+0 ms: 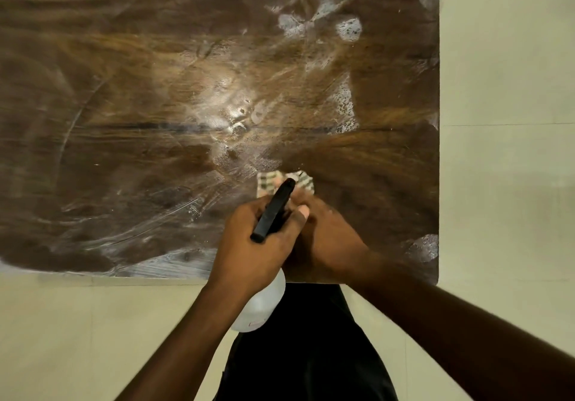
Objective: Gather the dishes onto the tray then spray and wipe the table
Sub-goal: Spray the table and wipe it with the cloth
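Note:
The dark wooden table [155, 89] is streaked with wet smears and patches of white foam toward its far right. My left hand [258, 245] grips a spray bottle [264, 304] by its black trigger head [273, 211], the translucent white body hanging below the hand over the table's near edge. My right hand [323, 239] lies flat on the table just right of it, pressing down a checked cloth [270, 181] whose edge shows beyond the fingertips. The nozzle points away from me over the cloth. No dishes or tray are in view.
The table's right edge [438, 120] and near edge [93, 274] border a pale tiled floor [504, 183]. My dark clothing [311, 354] shows below the near edge.

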Demonstrator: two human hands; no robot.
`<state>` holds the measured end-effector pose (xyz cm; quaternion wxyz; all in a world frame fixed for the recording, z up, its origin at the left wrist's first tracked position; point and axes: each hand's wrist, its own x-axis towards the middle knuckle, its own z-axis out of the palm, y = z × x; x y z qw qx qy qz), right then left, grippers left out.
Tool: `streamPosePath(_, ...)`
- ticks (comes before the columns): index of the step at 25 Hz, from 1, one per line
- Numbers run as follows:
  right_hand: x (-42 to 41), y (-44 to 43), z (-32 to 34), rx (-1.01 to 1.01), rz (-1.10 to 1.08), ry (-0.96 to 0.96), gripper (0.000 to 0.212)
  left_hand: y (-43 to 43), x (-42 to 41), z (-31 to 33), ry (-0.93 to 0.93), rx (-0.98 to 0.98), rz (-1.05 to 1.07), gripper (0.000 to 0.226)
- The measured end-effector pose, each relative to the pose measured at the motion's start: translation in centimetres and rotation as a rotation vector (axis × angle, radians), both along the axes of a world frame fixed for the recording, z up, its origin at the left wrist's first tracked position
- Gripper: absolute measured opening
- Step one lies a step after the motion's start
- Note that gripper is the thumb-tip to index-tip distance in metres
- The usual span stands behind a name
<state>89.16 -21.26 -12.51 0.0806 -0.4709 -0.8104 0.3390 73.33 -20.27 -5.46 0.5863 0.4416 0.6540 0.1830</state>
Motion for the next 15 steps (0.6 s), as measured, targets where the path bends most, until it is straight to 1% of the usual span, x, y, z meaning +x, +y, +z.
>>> streamPosePath(2, 4.0, 1.9, 0.6, 0.131, 0.417, -0.085, 0.042, 0.8, 0.2, 0.2, -0.02, -0.011, 0.013, 0.028)
streamPosePath(3, 6.4, 3.3, 0.4, 0.126, 0.499, -0.131, 0.045, 1.2, 0.4, 0.3, -0.017, -0.016, 0.025, 0.033)
streamPosePath(4, 8.9, 4.9, 0.3, 0.125, 0.471, -0.21, 0.053, 1.7, 0.6, 0.4, -0.011, -0.027, 0.036, 0.038)
streamPosePath(5, 11.1, 6.4, 0.2, 0.148, 0.335, -0.254, 0.06, 2.1, 0.8, 0.7, -0.007, -0.039, 0.046, 0.039)
streamPosePath(6, 12.7, 7.8, 0.4, 0.142, 0.119, -0.271, 0.064, 2.6, 1.1, 0.8, -0.009, -0.046, 0.061, 0.039)
streamPosePath(8, 13.1, 10.3, 1.0, 0.125, -0.402, -0.257, 0.062, 3.4, 1.5, 0.9, -0.015, -0.048, 0.085, 0.037)
streamPosePath(9, 11.6, 11.3, 0.8, 0.138, -0.578, -0.245, 0.06, 3.8, 1.7, 1.0, -0.016, -0.043, 0.09, 0.037)
streamPosePath(10, 9.4, 12.0, 0.5, 0.135, -0.688, -0.23, 0.059, 4.2, 1.9, 0.9, -0.015, -0.038, 0.092, 0.038)
streamPosePath(11, 7.1, 12.1, 0.1, 0.129, -0.723, -0.199, 0.059, 4.5, 2.2, 0.8, -0.012, -0.036, 0.089, 0.04)
streamPosePath(12, 5.0, 11.3, -0.3, 0.132, -0.664, -0.178, 0.06, 4.9, 2.4, 0.7, -0.008, -0.031, 0.085, 0.043)
streamPosePath(13, 3.2, 10.0, -0.4, 0.101, -0.544, -0.147, 0.061, 5.3, 2.6, 0.5, -0.005, -0.019, 0.078, 0.044)
streamPosePath(14, 2.2, 8.5, -0.5, 0.064, -0.391, -0.132, 0.06, 5.7, 2.7, 0.4, 0.0, 0.0, 0.067, 0.043)
streamPosePath(15, 2.2, 7.3, -0.4, 0.028, -0.238, -0.078, 0.057, 6.1, 2.8, 0.2, 0.003, 0.02, 0.057, 0.041)
